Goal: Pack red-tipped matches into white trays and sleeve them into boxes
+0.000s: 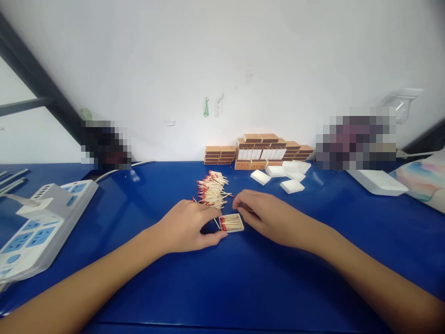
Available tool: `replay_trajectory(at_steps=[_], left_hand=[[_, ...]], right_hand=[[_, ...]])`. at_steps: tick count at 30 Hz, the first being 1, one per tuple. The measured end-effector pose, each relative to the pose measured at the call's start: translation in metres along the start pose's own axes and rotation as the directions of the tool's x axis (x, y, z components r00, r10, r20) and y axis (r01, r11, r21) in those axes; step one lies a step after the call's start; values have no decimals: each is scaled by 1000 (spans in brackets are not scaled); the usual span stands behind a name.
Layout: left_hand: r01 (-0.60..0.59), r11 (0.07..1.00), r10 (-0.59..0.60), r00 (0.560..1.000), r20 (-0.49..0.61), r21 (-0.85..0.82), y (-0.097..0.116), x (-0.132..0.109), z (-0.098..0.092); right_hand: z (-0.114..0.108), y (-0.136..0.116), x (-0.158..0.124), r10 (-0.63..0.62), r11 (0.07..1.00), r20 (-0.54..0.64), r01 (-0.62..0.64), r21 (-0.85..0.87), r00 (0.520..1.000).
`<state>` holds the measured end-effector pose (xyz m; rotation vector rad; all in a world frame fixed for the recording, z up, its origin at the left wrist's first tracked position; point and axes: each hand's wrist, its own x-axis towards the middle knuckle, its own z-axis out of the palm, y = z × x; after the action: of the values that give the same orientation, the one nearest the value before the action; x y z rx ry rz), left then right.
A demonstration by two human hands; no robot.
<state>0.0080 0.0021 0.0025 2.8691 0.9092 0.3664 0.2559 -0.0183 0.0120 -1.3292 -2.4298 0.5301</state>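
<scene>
A small white matchbox tray (242, 228) filled with red-headed matches (231, 222) lies on the blue table. My left hand (189, 225) steadies its left end, with the thumb at the near side and the index finger at the far side. Just right of the tray hovers my right hand (266, 214), its thumb and fingers pinched together; what they hold, if anything, is too small to make out. Beyond the tray spreads a loose pile of matches (212, 189), most heads pointing left. One stray match leans by the tray's left end.
Stacked brown matchboxes (260, 144) stand against the wall, with a smaller stack (219, 155) to their left. Several empty white trays (292, 186) lie before them. A power strip (45, 227) occupies the left side; a white box (377, 182) sits at right.
</scene>
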Motion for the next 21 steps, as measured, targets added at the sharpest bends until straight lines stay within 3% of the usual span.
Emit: replay_trajectory(at_steps=[5,8,14,21], left_hand=[[3,1000,-3,1000,-7,1,0,0,2],[-10,1000,10,999,-32,-8,0,0,3],[-21,996,2,975,-223,-82,0,0,3],[-37,992,-11,925,-379,-119,0,0,5]], right_hand=[[-3,1,2,-17,999,-171,23,31,985],[-5,-4,3,15,991,-252,19,134,968],[-7,-15,4,143,855,-253,9,518,957],[7,-12,9,253,725,-238,-20,688,938]])
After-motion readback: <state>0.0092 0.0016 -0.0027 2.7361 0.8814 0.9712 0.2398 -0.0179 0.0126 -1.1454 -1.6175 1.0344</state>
